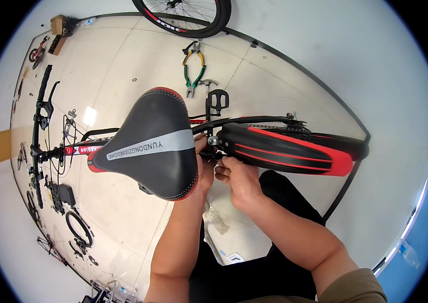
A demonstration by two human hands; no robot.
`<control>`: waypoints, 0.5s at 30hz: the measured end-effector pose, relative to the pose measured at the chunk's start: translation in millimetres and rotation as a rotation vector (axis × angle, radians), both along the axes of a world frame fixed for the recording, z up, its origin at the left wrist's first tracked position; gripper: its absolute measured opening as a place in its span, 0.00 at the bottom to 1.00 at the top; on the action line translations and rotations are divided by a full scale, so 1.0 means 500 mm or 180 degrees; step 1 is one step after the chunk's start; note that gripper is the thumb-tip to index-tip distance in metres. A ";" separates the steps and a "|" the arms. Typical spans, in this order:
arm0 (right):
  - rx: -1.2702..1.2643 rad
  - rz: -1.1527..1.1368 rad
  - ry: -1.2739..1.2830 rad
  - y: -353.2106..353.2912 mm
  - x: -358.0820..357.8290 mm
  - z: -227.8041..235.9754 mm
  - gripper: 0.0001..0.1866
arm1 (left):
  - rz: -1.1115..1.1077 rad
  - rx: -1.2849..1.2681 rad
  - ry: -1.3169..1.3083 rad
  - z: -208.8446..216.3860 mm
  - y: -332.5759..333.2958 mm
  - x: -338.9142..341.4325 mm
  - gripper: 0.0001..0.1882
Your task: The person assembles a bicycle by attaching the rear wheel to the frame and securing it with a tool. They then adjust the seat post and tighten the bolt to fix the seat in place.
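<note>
A bicycle stands crosswise before me, its black saddle (pixel 148 146) with a grey stripe and red edges nearest the camera. To the right, a black and red rear mudguard (pixel 284 151) reaches over the back wheel. A metal clamp (pixel 213 141) joins it near the seat post. My left hand (pixel 205 171) reaches up beside the saddle's rear edge, which hides part of it; its fingers curl by the clamp. My right hand (pixel 242 178) is closed just below the mudguard's front end, thumb and forefinger pinched at a small dark part. What either hand grips is too covered to name.
Beyond the bicycle, pliers (pixel 194 65) and a hammer (pixel 208 82) lie on the pale floor. The handlebar (pixel 38 136) extends at left. A separate wheel (pixel 186 17) is at the far wall. Loose bicycle parts (pixel 77 230) lie lower left; a plastic bag (pixel 215 219) lies below my hands.
</note>
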State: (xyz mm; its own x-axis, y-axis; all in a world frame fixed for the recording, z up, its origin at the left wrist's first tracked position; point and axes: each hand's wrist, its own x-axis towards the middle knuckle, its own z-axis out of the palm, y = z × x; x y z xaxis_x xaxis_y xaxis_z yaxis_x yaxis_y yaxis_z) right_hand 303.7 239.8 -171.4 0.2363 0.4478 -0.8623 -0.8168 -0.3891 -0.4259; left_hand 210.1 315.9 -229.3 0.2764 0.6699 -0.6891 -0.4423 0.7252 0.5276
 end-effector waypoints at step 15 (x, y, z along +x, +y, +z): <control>0.0008 0.0020 -0.0015 -0.002 -0.003 -0.006 0.04 | -0.0100 -0.0074 -0.0299 0.032 0.010 0.004 0.09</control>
